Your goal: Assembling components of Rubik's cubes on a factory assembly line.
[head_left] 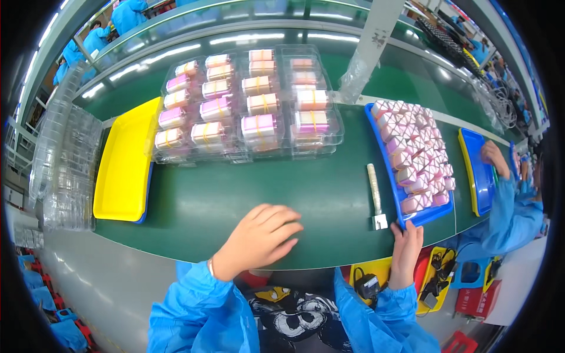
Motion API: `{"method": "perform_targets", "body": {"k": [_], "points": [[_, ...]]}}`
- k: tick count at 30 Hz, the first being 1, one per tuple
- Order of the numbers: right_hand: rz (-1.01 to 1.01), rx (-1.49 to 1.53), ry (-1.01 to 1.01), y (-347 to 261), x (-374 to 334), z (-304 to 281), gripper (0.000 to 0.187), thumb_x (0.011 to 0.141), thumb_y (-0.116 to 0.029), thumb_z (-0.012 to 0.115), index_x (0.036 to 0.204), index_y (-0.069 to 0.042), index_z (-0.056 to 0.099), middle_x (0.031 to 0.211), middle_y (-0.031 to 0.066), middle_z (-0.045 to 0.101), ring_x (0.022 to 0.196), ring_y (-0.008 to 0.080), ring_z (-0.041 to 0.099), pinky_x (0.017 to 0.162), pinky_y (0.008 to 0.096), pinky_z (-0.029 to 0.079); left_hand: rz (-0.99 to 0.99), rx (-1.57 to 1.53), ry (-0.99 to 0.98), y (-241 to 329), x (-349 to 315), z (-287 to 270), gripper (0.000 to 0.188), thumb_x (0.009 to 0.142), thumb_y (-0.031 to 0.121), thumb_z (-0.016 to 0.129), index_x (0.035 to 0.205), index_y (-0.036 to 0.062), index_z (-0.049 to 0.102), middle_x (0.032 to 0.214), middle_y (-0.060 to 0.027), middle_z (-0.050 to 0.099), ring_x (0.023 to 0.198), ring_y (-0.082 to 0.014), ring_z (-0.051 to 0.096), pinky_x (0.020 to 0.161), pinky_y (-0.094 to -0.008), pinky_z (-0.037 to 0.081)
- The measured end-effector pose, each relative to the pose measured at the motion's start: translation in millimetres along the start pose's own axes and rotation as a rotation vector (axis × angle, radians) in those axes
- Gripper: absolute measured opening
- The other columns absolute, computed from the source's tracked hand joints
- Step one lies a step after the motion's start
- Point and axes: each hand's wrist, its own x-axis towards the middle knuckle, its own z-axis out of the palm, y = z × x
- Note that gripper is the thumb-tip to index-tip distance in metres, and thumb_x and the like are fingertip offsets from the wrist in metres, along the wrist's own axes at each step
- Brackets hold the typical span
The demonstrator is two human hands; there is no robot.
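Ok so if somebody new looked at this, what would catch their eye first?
Probably the bright yellow tray on the left of the green table. Next, perhaps, the rows of pink-and-white packs in clear plastic trays at the back, and the crowded blue tray on the right, with the right hand at its near corner.

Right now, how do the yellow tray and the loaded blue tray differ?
The blue tray holds pink-and-white blocks; the yellow tray shows its bare bottom. The right hand touches the blue tray's corner; no hand touches the yellow tray. Both are shallow with rims.
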Motion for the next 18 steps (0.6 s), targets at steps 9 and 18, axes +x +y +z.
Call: {"method": "perform_targets", "body": {"k": [9,18], "points": [[-0.285,-0.83,-0.39,-42,-12,31,0.017,0.09,-0.014,0.069,0.094,0.003,0.067,0.075,0.0062,0.065,0.061,0.0103,0.058,0.055,0.0256,0.044,-0.056,0.092,0.087,-51,54,29,0.031,0.087,0.02,0.069,0.115,0.0093,0.062,0.128,-0.0085,0.057,0.124,-0.032,0.05,0.105,-0.0463,0.039],[-0.751,-1.639,-0.427,-16,-18,102,0.073,0.071,-0.015,0.079,0.135,0.001,0.048,0.108,0.0164,0.053,0.095,0.0337,0.054,0.08,0.0429,0.046,-0.098,-0.051,0.074,-51,54,48,0.021,0.087,0.018,0.069,0.106,0.0103,0.067,0.124,-0.007,0.063,0.127,-0.031,0.051,0.106,-0.045,0.037]]}}
